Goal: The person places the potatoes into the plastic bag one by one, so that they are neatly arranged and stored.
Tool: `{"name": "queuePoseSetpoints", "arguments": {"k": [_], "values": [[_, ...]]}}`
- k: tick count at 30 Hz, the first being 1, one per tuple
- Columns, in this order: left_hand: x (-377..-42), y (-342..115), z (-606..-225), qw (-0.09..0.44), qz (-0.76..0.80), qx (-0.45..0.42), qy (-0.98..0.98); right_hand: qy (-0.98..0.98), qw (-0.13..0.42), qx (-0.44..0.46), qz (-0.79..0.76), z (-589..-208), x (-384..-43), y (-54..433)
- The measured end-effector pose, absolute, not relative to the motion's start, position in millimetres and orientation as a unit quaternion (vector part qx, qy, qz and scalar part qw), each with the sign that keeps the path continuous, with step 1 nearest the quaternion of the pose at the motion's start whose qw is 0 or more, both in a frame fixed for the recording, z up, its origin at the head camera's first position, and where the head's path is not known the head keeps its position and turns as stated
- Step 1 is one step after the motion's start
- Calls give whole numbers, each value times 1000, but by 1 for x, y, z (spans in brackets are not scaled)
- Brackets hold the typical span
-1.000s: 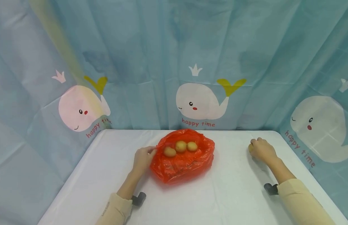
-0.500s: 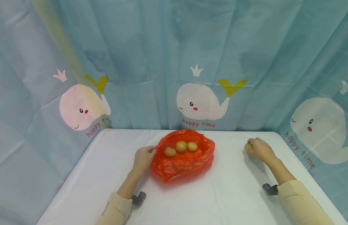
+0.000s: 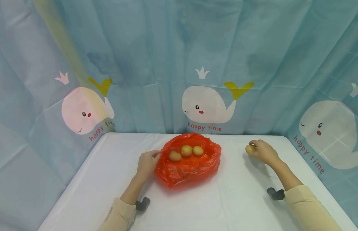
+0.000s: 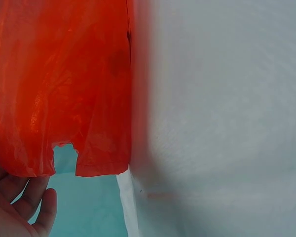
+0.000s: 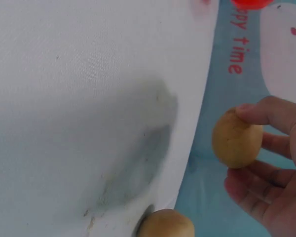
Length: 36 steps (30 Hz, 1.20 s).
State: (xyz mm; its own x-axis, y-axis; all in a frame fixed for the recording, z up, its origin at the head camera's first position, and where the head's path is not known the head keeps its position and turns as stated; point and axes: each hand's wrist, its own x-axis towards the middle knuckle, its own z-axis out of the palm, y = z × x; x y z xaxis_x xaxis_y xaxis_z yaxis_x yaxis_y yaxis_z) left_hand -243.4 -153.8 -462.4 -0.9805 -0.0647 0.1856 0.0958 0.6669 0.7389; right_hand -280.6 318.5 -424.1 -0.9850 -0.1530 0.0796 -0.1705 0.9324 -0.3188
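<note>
A crumpled red plastic bag (image 3: 187, 175) stands with its mouth spread at the middle of the table. Three potatoes (image 3: 186, 150) show inside it. At the bag's left rim, my left hand (image 3: 147, 164) pinches the plastic between thumb and fingers; in the left wrist view its fingers (image 4: 37, 197) are at the bag's lower edge. Off to the right of the bag, my right hand (image 3: 264, 152) grips a single potato (image 5: 237, 139) with thumb and fingertips, raised over the table. Another potato (image 5: 166, 225) lies on the table below, hidden from the head view by the right hand.
The table (image 3: 219, 205) has a white cover, and its far edge meets a blue curtain (image 3: 155, 64) printed with whales. More curtain hangs along the left and right sides. Black wrist mounts (image 3: 143, 204) stick out at both cuffs.
My right hand has moved left towards the bag, carrying the potato, which shows more clearly now. My left hand and the bag have stayed in place.
</note>
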Motion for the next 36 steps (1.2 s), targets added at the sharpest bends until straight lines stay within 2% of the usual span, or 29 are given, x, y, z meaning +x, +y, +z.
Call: {"name": "queuePoseSetpoints", "arguments": {"k": [10,36], "values": [[-242,-154,-464,91,-405,1,-910,-960,16,124,250,-425,-287,309],[-245,-154,-464,99,-404,-9,-909,-938,-6,155,310,-403,-293,259]]}}
